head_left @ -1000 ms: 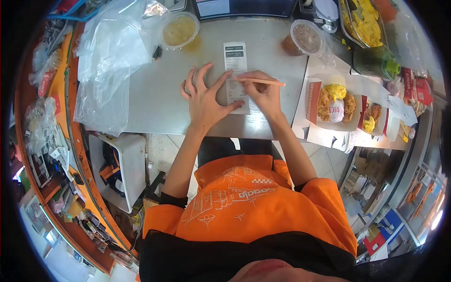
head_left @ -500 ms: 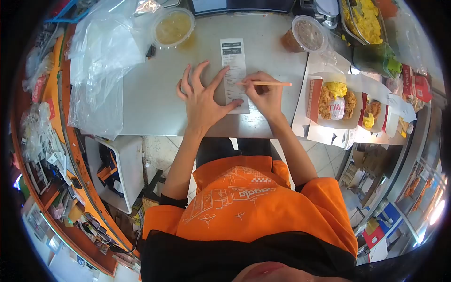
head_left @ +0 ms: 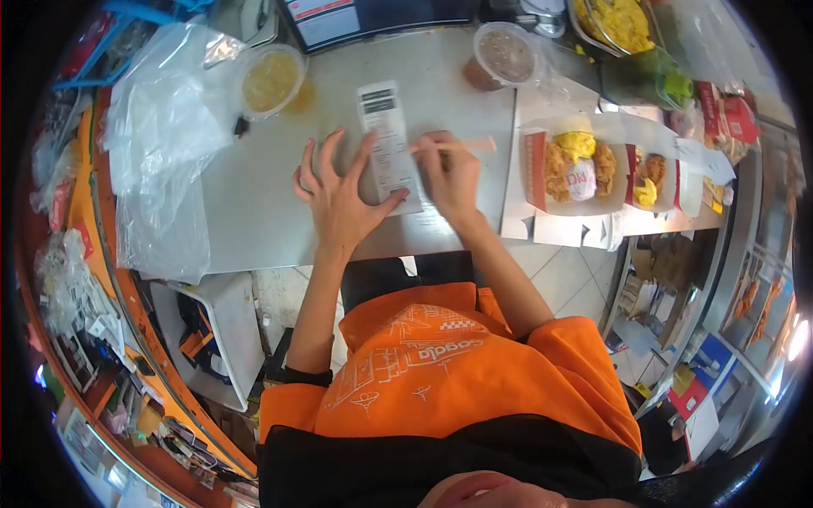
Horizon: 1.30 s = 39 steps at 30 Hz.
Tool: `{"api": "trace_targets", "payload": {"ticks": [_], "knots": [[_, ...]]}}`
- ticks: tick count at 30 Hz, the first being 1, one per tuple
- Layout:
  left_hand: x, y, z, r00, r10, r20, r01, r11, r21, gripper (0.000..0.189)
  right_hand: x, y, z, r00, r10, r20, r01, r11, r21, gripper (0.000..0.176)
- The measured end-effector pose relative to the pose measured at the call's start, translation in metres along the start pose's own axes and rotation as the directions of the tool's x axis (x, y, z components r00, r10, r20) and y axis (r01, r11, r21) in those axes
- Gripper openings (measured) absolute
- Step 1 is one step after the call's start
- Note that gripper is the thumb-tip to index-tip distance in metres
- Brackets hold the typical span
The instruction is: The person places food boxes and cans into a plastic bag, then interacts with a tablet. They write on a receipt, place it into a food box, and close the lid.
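A narrow white printed receipt (head_left: 385, 127) lies on the metal table, slightly tilted. My left hand (head_left: 345, 199) rests over its left side with fingers spread, the index fingertip and thumb touching the paper. At the receipt's right edge, my right hand (head_left: 451, 182) grips a slim orange pen (head_left: 476, 145). The pen lies nearly level, its tip end pointing left at the paper edge and its back end sticking out to the right. Motion blurs my right fingers a little.
Clear plastic bags (head_left: 161, 144) lie at the left. Lidded cups of yellow (head_left: 271, 80) and brown liquid (head_left: 506, 55) stand behind the receipt, near a screen (head_left: 373, 19). Boxes of fried chicken (head_left: 556, 169) sit at right, below a tray of yellow food (head_left: 618, 24).
The camera view has shifted and turned, so the table items appear farther left. My right hand and the pen have moved slightly toward the receipt's right edge; my left hand stays on the paper.
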State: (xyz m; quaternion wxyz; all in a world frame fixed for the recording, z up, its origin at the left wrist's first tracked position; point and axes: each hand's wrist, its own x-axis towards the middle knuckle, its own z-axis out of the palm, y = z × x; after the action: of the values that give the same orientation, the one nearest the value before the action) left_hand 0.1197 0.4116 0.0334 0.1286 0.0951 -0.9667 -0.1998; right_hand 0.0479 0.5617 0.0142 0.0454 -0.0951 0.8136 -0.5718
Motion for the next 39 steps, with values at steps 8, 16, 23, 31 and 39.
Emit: {"api": "trace_targets", "payload": {"ticks": [8,16,23,31,39], "knots": [[-0.003,0.0,-0.007,0.974,0.193,0.117,-0.209,0.968,0.141,0.084,-0.022,-0.046,-0.057,0.959,-0.284,-0.02,0.212,0.76,-0.615,0.025],[0.053,0.11,-0.008,0.958,0.277,-0.068,-0.273,0.823,-0.499,0.069,-0.062,-0.029,-0.13,0.927,-0.365,-0.084,0.208,0.688,-0.695,0.005],[0.088,0.102,-0.004,0.944,0.307,-0.123,-0.331,0.872,-0.361,0.021,-0.017,-0.027,-0.238,0.756,-0.514,-0.406,-0.026,0.595,-0.803,0.034],[0.034,0.1,0.033,0.886,-0.072,0.457,0.413,0.57,-0.711,0.032,-0.087,0.068,-0.206,0.817,0.2,-0.541,-0.147,0.979,0.14,0.019],[0.053,0.095,0.016,0.735,0.063,0.675,0.565,0.493,-0.661,0.04,-0.087,0.026,-0.232,0.944,0.22,-0.246,-0.256,0.958,-0.127,0.036]]}}
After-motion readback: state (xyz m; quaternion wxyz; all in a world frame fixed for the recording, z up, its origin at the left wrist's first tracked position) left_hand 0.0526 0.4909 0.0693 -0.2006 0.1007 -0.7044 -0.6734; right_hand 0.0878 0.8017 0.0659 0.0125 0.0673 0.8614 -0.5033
